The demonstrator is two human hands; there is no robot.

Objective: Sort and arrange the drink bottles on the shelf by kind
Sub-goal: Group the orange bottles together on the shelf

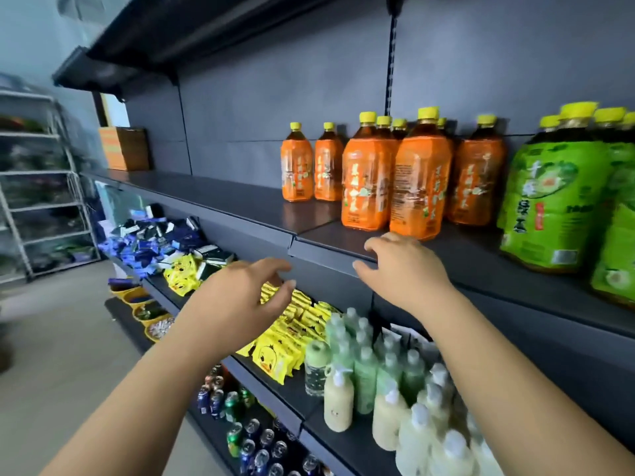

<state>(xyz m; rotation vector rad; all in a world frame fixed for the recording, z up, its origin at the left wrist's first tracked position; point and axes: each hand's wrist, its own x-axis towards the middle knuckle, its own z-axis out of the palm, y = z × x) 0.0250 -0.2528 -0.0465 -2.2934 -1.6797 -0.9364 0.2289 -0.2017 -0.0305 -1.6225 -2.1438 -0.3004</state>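
Both hands hold nothing. The left hand (240, 297) hangs in front of the shelf (213, 197), below its front edge, with fingers apart and loosely bent. The right hand (402, 269) has spread fingers, and its fingertips sit at the front edge, just beneath the nearest orange-labelled tea bottle (417, 180).

The orange-labelled tea bottles (364, 180) stand upright with yellow caps in a loose cluster towards the right of the shelf. Two are back by the rear panel, and others are pulled towards the front edge. The green-labelled tea bottles (549, 197) stand at the right end, just beside the orange ones, so the two kinds already look grouped (though the orange rows are uneven). The next move is probably to square those up, and the raised hands suit a two-handed reach for that.

The left stretch of the shelf carries only a cardboard box (123, 149) at the far back corner. On the lower shelves are yellow snack packets (295, 324), pump bottles (385, 372) and drink cans (247, 438).
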